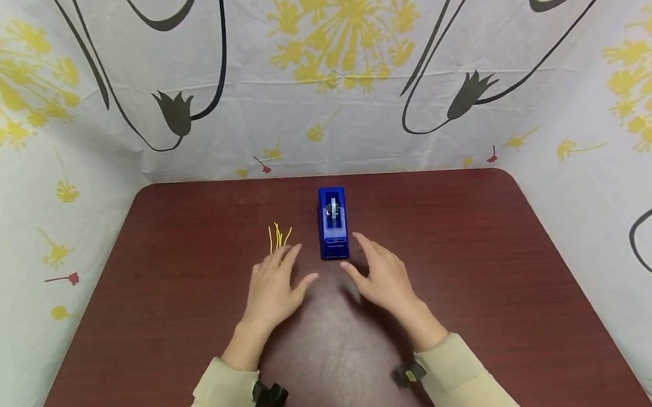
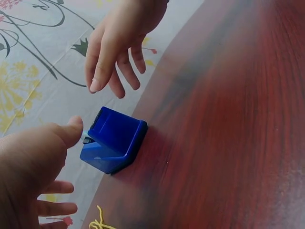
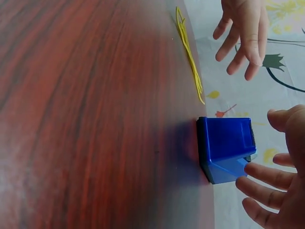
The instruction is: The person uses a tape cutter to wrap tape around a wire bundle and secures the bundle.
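A blue tape dispenser stands upright on the table, its cutter end facing the person; a small roll of tape sits in its slot. My left hand hovers to the left of it, fingers spread and holding nothing. On the other side is my right hand, its fingers loosely extended beside the dispenser's front corner, apart from it in the right wrist view. Several thin yellow strings lie on the table left of the dispenser, partly hidden behind my left fingers in the head view.
The dark red wooden table has rounded far corners. A white cloth printed with yellow and grey flowers hangs behind it and on both sides. Each wrist carries a small black camera, such as the left one.
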{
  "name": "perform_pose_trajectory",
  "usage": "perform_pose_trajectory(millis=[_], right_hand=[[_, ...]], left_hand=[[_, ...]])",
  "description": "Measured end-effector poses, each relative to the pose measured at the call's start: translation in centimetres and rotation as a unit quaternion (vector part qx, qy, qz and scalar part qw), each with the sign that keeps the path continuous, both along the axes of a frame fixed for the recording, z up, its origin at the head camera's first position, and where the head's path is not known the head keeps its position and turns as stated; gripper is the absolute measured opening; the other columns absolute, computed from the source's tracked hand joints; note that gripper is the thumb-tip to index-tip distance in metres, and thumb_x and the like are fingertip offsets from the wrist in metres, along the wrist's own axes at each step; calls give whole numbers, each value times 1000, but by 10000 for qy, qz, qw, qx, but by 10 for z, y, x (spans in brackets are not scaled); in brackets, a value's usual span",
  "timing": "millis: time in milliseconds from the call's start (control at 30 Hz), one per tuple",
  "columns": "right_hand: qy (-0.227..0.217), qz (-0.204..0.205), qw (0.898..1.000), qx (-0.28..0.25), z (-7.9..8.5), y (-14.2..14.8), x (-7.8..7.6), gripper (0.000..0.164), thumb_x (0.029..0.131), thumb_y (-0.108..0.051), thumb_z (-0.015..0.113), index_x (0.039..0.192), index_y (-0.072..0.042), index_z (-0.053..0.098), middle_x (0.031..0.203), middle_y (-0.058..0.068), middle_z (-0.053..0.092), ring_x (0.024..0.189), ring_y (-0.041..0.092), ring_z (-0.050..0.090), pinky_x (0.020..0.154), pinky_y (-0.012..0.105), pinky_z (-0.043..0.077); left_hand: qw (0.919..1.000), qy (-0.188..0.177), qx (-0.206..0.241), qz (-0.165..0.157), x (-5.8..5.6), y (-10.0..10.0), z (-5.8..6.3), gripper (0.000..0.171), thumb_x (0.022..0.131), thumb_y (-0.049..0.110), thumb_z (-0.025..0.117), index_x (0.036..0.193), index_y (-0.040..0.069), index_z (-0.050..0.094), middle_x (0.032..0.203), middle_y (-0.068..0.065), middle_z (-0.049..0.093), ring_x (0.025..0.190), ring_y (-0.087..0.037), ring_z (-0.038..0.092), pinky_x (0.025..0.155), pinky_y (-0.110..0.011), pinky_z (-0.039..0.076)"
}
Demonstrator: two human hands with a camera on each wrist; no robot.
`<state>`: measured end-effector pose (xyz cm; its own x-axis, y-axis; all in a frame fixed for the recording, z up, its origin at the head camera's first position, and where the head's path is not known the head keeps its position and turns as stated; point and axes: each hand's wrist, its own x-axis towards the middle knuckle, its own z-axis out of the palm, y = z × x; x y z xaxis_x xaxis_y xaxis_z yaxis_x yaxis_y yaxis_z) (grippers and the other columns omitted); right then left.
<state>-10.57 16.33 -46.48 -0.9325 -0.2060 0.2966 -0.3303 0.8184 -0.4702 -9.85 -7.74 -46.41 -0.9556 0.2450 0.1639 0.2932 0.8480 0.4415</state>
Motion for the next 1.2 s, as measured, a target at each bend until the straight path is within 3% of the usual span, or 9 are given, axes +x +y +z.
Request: perform_pose_trajectory(millis=[300, 633, 1200], right_hand=[[-333, 152, 9977, -578, -2, -4, -7, 46, 100, -27, 65, 141, -6, 56, 103, 7, 74, 85, 20, 71, 77, 50, 55], [-465, 116, 9955, -823, -5, -5, -11, 41, 101, -19, 64, 138, -3, 58, 102, 11, 74, 85, 23, 72, 76, 49, 55], [-679, 116, 9888, -1322, -6, -12, -17, 38, 100, -19, 65, 133, -3, 60, 97, 11, 74, 80, 22, 72, 73, 43, 56]], left_hand=[[9989, 231, 302, -289, -6, 5, -3, 58, 97, 43, 67, 145, 12, 55, 137, -12, 59, 125, -30, 57, 97, -53, 43], [9988, 149, 268, -374, -13, 10, -5, 57, 99, 44, 64, 146, 13, 55, 138, -12, 58, 123, -31, 58, 97, -58, 44], [9971, 256, 487, -531, -26, 19, -14, 52, 100, 39, 64, 142, 9, 58, 133, -12, 62, 121, -31, 60, 98, -54, 46]])
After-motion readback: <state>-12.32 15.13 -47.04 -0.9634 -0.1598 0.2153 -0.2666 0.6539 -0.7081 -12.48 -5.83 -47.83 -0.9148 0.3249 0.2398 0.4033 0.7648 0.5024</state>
